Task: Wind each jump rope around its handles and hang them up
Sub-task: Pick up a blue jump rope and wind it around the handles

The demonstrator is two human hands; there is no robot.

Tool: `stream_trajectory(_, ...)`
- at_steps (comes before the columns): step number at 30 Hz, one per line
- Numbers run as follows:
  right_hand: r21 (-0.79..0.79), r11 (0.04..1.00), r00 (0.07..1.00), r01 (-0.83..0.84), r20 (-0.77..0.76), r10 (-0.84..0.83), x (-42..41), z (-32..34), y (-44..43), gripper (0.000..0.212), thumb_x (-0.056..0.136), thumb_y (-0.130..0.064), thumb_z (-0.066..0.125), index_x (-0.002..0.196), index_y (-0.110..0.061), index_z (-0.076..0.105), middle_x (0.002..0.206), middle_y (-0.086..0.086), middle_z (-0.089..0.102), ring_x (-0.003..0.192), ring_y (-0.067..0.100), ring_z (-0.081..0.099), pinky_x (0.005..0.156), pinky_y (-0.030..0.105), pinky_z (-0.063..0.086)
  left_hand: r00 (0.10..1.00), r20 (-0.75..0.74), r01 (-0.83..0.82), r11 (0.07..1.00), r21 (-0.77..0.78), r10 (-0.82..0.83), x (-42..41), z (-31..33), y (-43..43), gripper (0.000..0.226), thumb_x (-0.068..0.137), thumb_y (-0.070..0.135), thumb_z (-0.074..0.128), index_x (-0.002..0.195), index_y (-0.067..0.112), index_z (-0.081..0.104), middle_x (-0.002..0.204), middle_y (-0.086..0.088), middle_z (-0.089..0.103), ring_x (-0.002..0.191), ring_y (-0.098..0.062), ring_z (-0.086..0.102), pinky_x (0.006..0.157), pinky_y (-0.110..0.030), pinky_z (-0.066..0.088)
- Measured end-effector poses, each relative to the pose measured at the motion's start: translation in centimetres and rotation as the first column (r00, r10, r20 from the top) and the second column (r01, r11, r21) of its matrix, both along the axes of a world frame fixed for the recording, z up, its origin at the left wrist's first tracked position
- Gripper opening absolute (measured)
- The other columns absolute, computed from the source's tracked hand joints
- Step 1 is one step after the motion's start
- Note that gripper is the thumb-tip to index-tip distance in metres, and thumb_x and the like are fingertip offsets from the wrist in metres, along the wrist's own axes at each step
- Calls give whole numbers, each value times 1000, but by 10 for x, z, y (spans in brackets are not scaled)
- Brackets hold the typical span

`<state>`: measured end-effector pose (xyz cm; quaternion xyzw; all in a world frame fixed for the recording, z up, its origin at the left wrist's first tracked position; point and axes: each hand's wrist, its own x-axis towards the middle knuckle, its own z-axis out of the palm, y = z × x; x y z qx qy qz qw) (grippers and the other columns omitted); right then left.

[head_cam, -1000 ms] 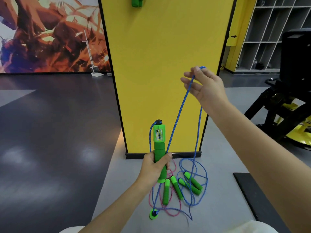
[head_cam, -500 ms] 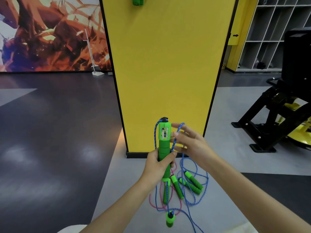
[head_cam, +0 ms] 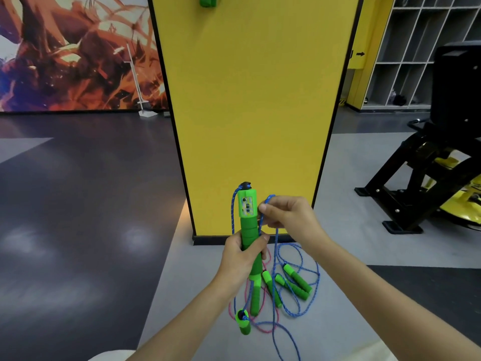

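My left hand (head_cam: 243, 254) grips a green jump-rope handle (head_cam: 247, 222) upright, its counter box at the top. My right hand (head_cam: 289, 217) pinches the blue speckled rope (head_cam: 262, 220) right beside that handle, just right of the counter box. The rope's other green handle (head_cam: 242, 323) dangles low, near the floor. Below my hands lie several more green handles (head_cam: 296, 281) tangled with blue and pink rope (head_cam: 260, 327) on the grey floor. A green handle (head_cam: 207, 0) hangs on the yellow pillar at the top edge.
The yellow pillar (head_cam: 250, 100) stands straight ahead with a black base strip. A black exercise machine (head_cam: 426, 178) is at the right, a dark mat (head_cam: 426, 290) in front of it, grey shelving behind. Dark glossy floor spreads to the left.
My right hand came down from high on the right with the rope to the held handle. The dangling handle shifted a little.
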<state>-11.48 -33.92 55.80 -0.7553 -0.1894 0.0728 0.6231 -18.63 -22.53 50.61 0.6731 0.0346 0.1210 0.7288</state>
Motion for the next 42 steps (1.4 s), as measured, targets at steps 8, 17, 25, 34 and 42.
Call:
stream_trajectory(8,104,994,995,41,91,-51,14,53,11,16,88,-16,64,86,-1,69,77,8,71,56,10,65,61,24,50,1000,3,7,1000,-18,-7,2,1,4,20,93,8,57,73,5,55,52,0,52,48,-9,48,50,-20,42)
stream_trajectory(17,204,976,975,69,192,-109,23,106,7,13,90,-18,62,85,-8,68,76,3,70,61,11,68,70,30,50,999,-20,38,997,62,-37,-2,-16,17,32,92,14,59,62,5,54,56,-4,53,54,-15,50,57,-26,44)
stream_trajectory(25,395,917,993,50,78,-88,16,115,4,12,94,-24,57,97,-13,59,87,4,72,76,16,72,75,27,55,997,-79,26,995,96,-18,-9,-24,20,31,92,17,60,62,10,54,54,1,53,53,-13,48,54,-20,42)
stream_trajectory(34,326,943,914,-60,-362,184,3,4,8,40,91,-27,58,130,-27,50,95,-5,73,81,15,70,87,39,51,1000,12,18,997,80,-19,-3,-14,20,30,88,20,64,63,9,55,55,-5,52,52,-17,50,55,-23,43)
stream_trajectory(42,328,929,829,-171,-462,316,-24,-50,6,45,87,-40,60,116,-6,61,91,11,57,69,16,58,71,27,50,999,8,34,989,143,-36,-2,-10,20,25,91,13,63,66,11,57,53,2,54,50,-12,50,54,-20,43)
